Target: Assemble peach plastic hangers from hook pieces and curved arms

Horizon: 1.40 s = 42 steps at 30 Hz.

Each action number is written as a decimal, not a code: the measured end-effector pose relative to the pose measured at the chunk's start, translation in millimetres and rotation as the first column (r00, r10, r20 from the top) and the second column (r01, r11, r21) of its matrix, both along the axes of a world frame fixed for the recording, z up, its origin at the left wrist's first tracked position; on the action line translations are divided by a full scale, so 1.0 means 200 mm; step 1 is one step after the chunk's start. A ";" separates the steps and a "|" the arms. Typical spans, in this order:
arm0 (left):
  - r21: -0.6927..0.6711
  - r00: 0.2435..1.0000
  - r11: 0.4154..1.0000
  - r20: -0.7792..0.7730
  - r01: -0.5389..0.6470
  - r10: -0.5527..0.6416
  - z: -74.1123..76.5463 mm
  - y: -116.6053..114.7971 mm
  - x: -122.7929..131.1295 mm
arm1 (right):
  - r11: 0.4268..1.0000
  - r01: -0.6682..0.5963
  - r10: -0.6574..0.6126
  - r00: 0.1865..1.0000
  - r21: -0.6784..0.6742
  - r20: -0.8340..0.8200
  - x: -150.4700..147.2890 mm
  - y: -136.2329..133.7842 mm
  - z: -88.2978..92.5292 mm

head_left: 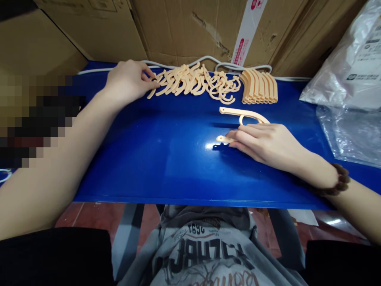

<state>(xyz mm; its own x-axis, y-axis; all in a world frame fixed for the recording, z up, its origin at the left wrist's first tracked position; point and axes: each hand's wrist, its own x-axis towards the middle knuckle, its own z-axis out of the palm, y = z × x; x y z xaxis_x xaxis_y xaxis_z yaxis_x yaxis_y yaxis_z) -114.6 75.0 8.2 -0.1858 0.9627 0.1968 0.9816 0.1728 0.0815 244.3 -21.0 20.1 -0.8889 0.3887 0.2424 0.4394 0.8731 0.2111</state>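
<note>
My left hand [131,81] reaches to the left end of a pile of peach plastic hanger arms [181,81], thumb and fingertips closed on one curved piece there. Over the middle right of the blue table, my right hand [262,143] is closed around peach plastic hanger parts. A long curved hanger arm [238,111] with a screw-sized hole at its end sticks out above the fingers. Below it show part of a ring-like hook [241,120] and the rounded tip of another piece [222,139]. My palm and fingers hide the rest of these parts.
Loose hooks [223,85] lie tangled beside the pile, with neatly stacked hanger arms [258,87] to their right. A white cable [205,58] runs behind them, before cardboard boxes [184,31]. Clear plastic bags [345,75] occupy the right side. The blue table [166,167] ends near my lap.
</note>
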 end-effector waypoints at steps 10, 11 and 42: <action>0.251 0.982 0.963 0.182 -0.096 0.051 0.07 -0.02 -0.04 | 1.000 0.009 -0.009 1.000 0.004 0.012 0.00 0.00 0.01; 0.290 0.982 0.951 0.182 -0.107 0.055 0.09 -0.02 -0.04 | 1.000 0.010 -0.010 1.000 0.012 0.014 0.00 0.00 0.01; 0.312 0.430 0.803 0.716 0.508 -0.550 -0.01 -0.43 0.48 | 0.987 0.160 -0.161 0.986 -0.013 -0.050 0.03 0.02 -0.03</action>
<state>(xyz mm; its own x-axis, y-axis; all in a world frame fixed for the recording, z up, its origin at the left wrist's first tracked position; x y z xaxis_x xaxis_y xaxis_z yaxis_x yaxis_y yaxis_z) -17.7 -11.6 6.6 0.2625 0.9203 0.2899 0.4494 -0.3825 0.8073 249.9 -17.9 13.8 -0.8014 0.5279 0.2814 0.5841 0.7921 0.1775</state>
